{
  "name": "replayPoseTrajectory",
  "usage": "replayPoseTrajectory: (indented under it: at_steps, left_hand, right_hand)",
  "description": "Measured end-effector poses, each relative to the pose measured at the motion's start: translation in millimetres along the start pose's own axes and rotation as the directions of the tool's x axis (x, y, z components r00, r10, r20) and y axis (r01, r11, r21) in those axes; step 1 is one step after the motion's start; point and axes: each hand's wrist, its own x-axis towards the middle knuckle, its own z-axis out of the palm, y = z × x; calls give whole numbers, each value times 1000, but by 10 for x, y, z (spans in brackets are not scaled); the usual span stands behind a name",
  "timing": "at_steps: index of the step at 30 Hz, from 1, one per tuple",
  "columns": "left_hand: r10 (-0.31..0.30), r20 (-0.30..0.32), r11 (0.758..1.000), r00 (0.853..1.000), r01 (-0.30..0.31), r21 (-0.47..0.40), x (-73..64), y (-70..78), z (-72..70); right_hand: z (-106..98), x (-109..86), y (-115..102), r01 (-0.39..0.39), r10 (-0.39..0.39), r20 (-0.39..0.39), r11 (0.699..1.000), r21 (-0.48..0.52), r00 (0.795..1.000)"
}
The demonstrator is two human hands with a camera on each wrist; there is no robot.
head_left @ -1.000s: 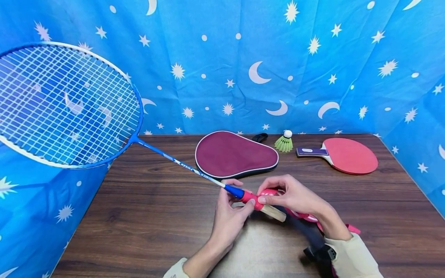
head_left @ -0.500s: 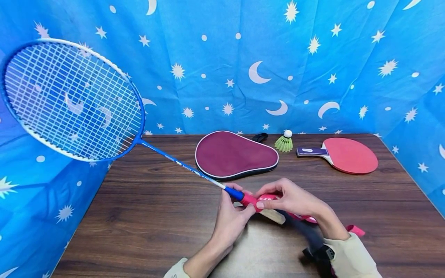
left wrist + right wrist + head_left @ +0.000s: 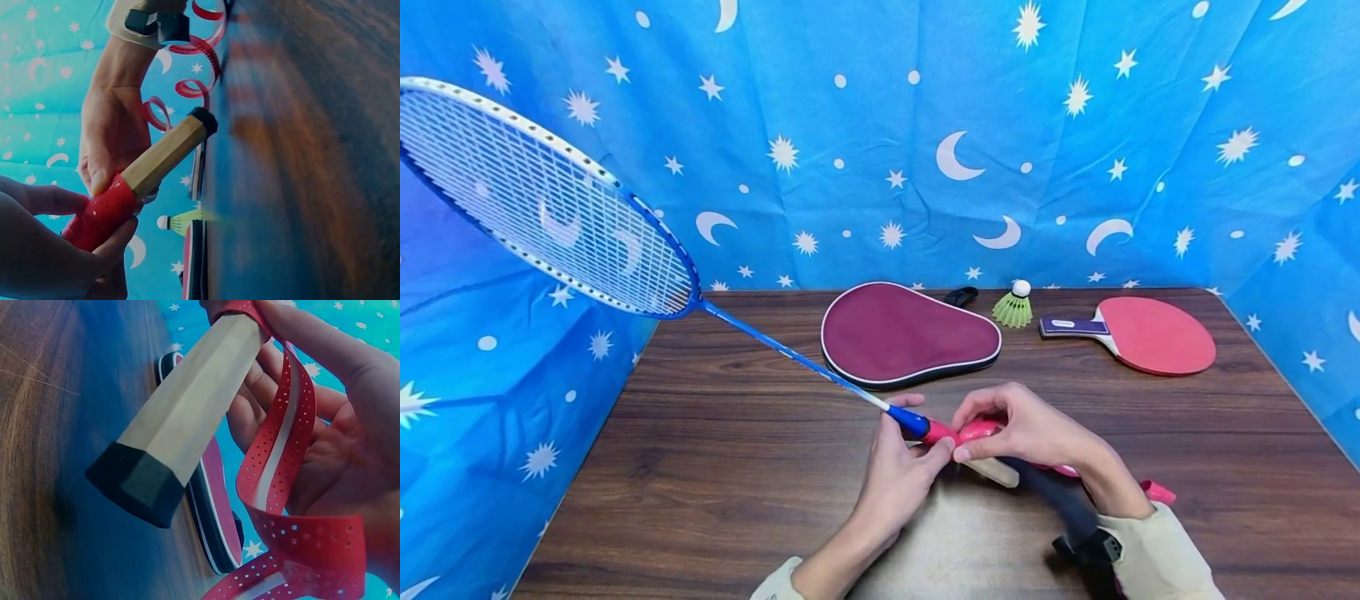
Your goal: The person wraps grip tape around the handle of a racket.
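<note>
A blue and white badminton racket [image 3: 775, 346] slants up to the left, its strung head raised against the cloth. My left hand [image 3: 898, 475] holds it at the upper handle, fingers and thumb around the part wrapped in red overgrip tape [image 3: 103, 215]. Below the wrap, the bare wooden handle [image 3: 194, 394] ends in a black butt cap [image 3: 140, 481]. With thumb and fingers, my right hand [image 3: 1037, 429] pinches the tape at the lower edge of the wrap. The loose perforated length, with a pale stripe on one face, curls down past my right palm in the right wrist view.
Behind the hands on the wooden table [image 3: 737, 483] lie a maroon paddle case [image 3: 910, 333], a yellow-green shuttlecock [image 3: 1015, 307] and a red table tennis paddle [image 3: 1159, 336]. A blue star-and-moon cloth [image 3: 880, 125] hangs around the back and sides.
The racket has turned about its shaft, so its head now looks much narrower. Both hands stay close together at the wrap, with the right hand slightly lower than a second ago.
</note>
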Motion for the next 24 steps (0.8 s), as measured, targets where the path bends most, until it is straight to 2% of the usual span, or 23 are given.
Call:
replayPoseTrajectory:
  at_steps: [5,11,13,20,24]
  left_hand:
    - [23,-18,1000,1000,-23,-20,-8,8,0]
    - [48,-127,994,991,-59,-87,-6,-16,19]
    - [63,-150,994,987,-76,-82,-1,-31,20]
    - [197,-145,980,970,-195,26,8,-51,18]
    - [195,-158,980,968,-201,-17,19,-58,31]
  right_hand:
    - [-1,0,5,-1,1,-6,1000,12,1000]
    - [-33,-19,-11,-42,42,-25,999,-6,999]
    - [-42,-22,-12,-48,48,-27,999,-7,998]
    - [-44,-21,-6,-25,25,-32,1000,1,999]
    - [-38,-29,-15,-15,15,-48,1000,2,999]
